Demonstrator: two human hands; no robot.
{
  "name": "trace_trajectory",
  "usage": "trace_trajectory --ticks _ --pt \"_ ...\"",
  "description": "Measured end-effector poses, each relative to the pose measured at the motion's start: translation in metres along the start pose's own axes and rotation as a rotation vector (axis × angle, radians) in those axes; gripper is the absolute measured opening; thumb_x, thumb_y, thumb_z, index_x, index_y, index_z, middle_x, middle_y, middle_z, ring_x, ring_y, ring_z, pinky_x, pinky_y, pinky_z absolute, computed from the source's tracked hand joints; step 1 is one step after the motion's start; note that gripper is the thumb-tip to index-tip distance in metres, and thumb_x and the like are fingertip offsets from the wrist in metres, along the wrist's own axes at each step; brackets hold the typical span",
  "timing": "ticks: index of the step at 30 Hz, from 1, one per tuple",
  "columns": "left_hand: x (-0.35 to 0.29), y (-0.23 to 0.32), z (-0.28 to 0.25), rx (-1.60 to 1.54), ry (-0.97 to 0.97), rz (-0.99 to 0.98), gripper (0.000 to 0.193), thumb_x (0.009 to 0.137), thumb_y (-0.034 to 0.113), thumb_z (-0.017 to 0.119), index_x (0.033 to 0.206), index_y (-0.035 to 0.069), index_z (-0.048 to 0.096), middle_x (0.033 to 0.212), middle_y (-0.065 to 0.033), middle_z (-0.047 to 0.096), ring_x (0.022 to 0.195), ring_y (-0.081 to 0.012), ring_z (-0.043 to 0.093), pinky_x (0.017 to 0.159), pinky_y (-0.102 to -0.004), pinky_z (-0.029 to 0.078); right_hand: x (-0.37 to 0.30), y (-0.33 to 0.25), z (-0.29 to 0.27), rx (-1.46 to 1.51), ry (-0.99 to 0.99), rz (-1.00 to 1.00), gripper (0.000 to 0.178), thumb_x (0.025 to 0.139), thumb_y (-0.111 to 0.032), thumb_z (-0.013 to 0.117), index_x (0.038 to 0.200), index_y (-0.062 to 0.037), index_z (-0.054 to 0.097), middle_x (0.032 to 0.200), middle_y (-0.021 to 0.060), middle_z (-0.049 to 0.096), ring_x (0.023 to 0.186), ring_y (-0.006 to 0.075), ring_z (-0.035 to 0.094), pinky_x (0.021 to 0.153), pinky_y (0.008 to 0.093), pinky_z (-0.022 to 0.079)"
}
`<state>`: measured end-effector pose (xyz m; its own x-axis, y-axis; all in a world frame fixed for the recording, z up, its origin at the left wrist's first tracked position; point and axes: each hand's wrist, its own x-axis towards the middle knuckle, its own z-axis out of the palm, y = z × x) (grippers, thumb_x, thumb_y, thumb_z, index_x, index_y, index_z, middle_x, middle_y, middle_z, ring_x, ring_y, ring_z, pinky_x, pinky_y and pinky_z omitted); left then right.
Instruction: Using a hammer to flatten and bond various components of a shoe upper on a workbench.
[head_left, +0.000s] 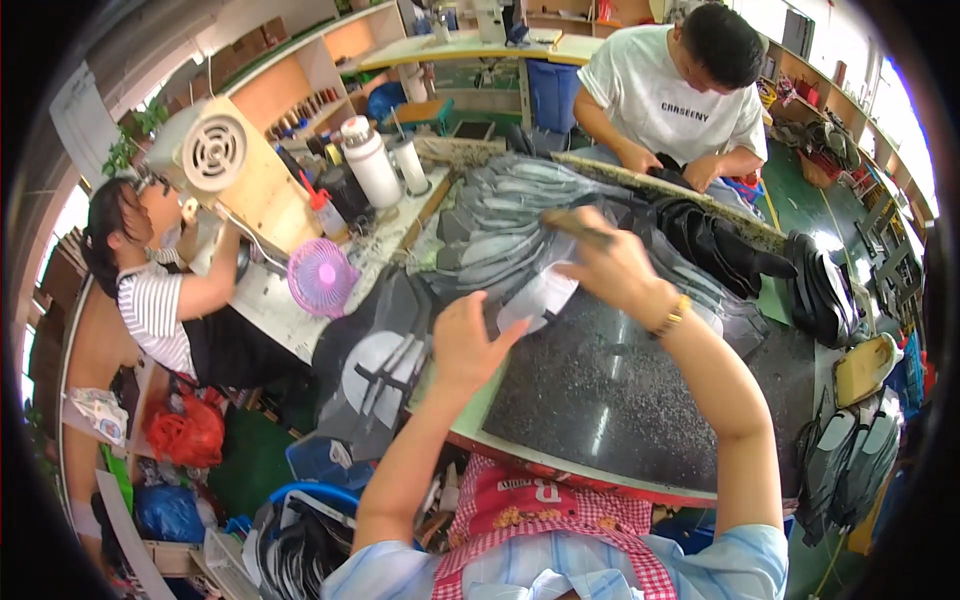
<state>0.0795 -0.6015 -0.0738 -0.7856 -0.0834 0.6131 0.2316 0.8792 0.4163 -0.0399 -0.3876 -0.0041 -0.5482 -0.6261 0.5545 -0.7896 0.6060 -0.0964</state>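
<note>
The largest thing before you is the dark-topped counter (640,420), speckled with small bits, spreading beneath and to the right of your hands. Beyond your right hand a person in a white T-shirt (675,95) bends over something dark; well to the left of your left hand a person in a striped shirt (158,315) sits at a cream machine (205,165). Just ahead of both your hands lies a broad, overlapping pile of gray pieces (500,215); to the right of your right hand sits a row of black pieces (705,245). More dark gray pieces (340,425) rest left of your left hand. Farther off, ahead and left of that hand, stand a white flask (371,165) and a pink fan (322,277). Your left hand (470,345) is spread wide, thumb well away from the fingers, with nothing seen in its grasp. Your right hand (612,265) is closed around a brown tool (575,228), too blurred to tell its kind. Between your hands is a pale piece (543,298), near your left thumb; you cannot tell whether they touch. Smallest is the gold band (672,315) on your right wrist.
</note>
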Motion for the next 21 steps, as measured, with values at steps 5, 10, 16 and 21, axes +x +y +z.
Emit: trace_trajectory --ticks 5,10,16,21 --pt "0.014 0.031 0.034 -0.318 -0.110 -0.306 0.042 0.079 0.039 0.078 0.088 0.001 0.064 0.080 -0.0152 0.069 0.071 -0.0343 0.068 0.066 -0.0415 0.053 0.063 -0.045 0.029 -0.228 -0.342 0.050 0.072 0.060 -0.043 0.088 0.103 0.0043 0.055 0.095 0.0115 0.061 0.088 0.0269 0.068 0.071 0.0352 0.057" --pt "-0.045 0.165 -0.015 -0.959 -0.607 0.131 0.036 0.080 0.041 0.075 0.089 0.006 0.067 0.082 -0.0149 0.070 0.073 -0.0345 0.069 0.067 -0.0447 0.053 0.069 -0.025 0.028 -0.246 -0.388 0.010 0.064 0.067 -0.040 0.084 0.102 0.0047 0.054 0.098 0.0148 0.063 0.084 0.0320 0.069 0.068 0.0379 0.057" --pt "-0.073 0.079 0.006 -0.548 -0.863 -0.116 0.043 0.073 0.046 0.079 0.089 0.008 0.069 0.083 -0.0138 0.069 0.074 -0.0319 0.068 0.066 -0.0414 0.053 -0.004 -0.034 -0.043 0.164 -0.215 0.045 0.016 0.093 -0.016 0.054 0.102 -0.0036 0.060 0.091 0.0189 0.062 0.067 0.0385 0.064 0.060 0.0455 0.052" --pt "-0.054 0.043 -0.019 -0.466 -0.985 -0.054 0.042 0.074 0.039 0.081 0.093 0.004 0.067 0.085 -0.0123 0.068 0.077 -0.0274 0.067 0.071 -0.0358 0.053 -0.160 -0.061 -0.103 0.479 -0.555 0.258 0.017 0.094 -0.014 0.055 0.109 -0.0149 0.063 0.081 0.0130 0.058 0.062 0.0345 0.063 0.053 0.0411 0.050"
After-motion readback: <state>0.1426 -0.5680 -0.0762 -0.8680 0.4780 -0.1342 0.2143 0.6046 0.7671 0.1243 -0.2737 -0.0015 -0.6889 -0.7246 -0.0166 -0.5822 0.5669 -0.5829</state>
